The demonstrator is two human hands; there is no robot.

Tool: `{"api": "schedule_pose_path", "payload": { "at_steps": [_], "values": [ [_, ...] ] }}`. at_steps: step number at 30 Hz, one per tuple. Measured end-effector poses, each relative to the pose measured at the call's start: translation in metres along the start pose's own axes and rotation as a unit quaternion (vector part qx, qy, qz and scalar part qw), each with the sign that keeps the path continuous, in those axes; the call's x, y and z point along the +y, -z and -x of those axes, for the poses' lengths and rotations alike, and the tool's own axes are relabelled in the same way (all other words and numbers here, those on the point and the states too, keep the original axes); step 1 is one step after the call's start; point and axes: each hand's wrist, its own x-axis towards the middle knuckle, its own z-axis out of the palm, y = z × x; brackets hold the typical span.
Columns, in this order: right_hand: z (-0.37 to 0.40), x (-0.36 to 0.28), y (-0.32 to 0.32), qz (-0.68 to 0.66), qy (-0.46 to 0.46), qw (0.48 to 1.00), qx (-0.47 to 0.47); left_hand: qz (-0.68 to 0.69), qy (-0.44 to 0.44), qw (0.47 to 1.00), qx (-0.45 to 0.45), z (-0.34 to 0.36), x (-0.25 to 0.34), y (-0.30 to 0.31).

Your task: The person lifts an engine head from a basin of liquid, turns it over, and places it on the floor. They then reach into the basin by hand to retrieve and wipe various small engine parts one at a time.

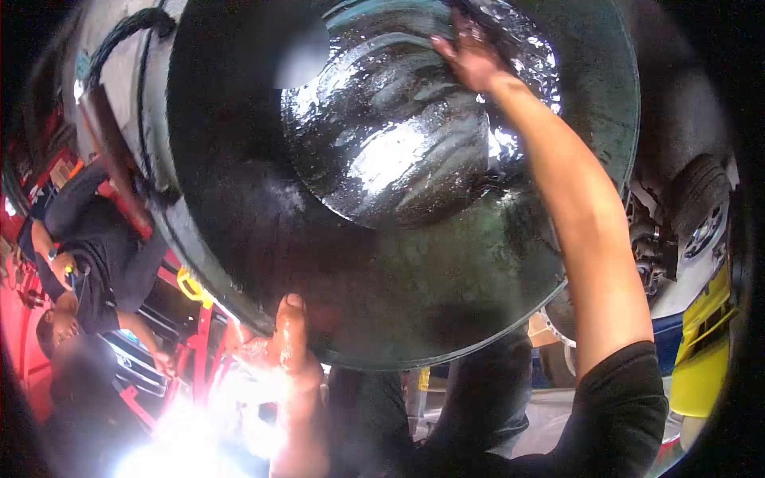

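Note:
A large dark round tub [414,311] fills the middle of the view, with glossy, wet, dark grease or liquid [398,151] on its bottom. My right hand [478,60] reaches deep inside, fingers apart and dirty, over the shiny bottom near the upper right. Nothing shows in its grasp. My left hand [291,342] is at the tub's near left rim, its wet thumb pointing up against the edge; glare washes out the other fingers. What it holds, if anything, cannot be made out.
Another person [88,271] in dark clothes is at the left, by red metal frames and a vehicle's front grille [139,358]. A rope handle [131,32] hangs on the tub's upper left side. To the right are a wheel [705,231] and a yellow object [701,374].

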Motion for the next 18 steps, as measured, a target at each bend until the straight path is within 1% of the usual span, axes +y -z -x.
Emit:
{"api": "schedule_pose_path", "payload": {
  "at_steps": [1,2,3,5,6,7,8,9,10,11,12,13,15,16,17,18],
  "values": [
    [0.016,-0.01,0.029,-0.016,-0.125,0.979,-0.158,-0.021,-0.014,1.0,-0.002,0.0,-0.001,0.001],
    [0.029,-0.003,0.026,0.017,-0.139,0.981,-0.137,-0.047,-0.023,0.999,-0.001,0.0,-0.004,0.004],
    [0.019,0.054,-0.009,0.047,-0.053,0.983,-0.166,-0.059,-0.02,0.998,-0.001,0.002,-0.007,0.006],
    [0.032,0.099,-0.027,0.123,-0.025,0.977,-0.172,-0.109,-0.01,0.994,-0.002,0.008,-0.011,-0.002],
    [0.04,0.122,-0.035,0.16,-0.011,0.972,-0.174,-0.087,0.009,0.996,-0.008,0.01,-0.013,-0.008],
    [0.057,0.143,-0.041,0.162,0.024,0.976,-0.145,0.047,0.063,0.996,-0.037,0.006,-0.016,-0.015],
    [0.074,0.163,-0.048,0.166,0.059,0.978,-0.114,0.088,0.057,0.994,-0.001,0.009,-0.011,-0.025],
    [0.091,0.183,-0.055,0.171,0.093,0.977,-0.083,0.064,0.017,0.997,-0.028,0.009,-0.001,-0.022],
    [0.104,0.214,-0.069,0.167,0.091,0.976,-0.106,0.09,0.021,0.995,-0.032,0.012,-0.007,-0.024],
    [0.117,0.243,-0.083,0.162,0.089,0.974,-0.129,0.21,0.061,0.975,-0.038,0.016,-0.006,-0.028],
    [0.129,0.259,-0.094,0.25,0.224,0.941,-0.036,0.193,0.058,0.979,-0.034,0.019,-0.004,-0.028],
    [0.141,0.275,-0.105,0.344,0.33,0.874,0.095,0.178,0.055,0.982,-0.033,0.022,0.0,-0.029],
    [0.165,0.277,-0.119,0.3,0.252,0.92,-0.017,0.171,0.029,0.984,-0.04,0.022,0.003,-0.026],
    [0.174,0.263,-0.122,0.237,0.257,0.937,0.018,0.173,0.013,0.984,-0.047,0.023,0.004,-0.026],
    [0.179,0.254,-0.132,0.197,0.233,0.952,0.023,0.157,0.019,0.986,-0.051,0.025,0.002,-0.025],
    [0.182,0.244,-0.143,0.156,0.209,0.965,0.03,0.159,0.0,0.986,-0.057,0.026,-0.003,-0.025]
  ]
}}
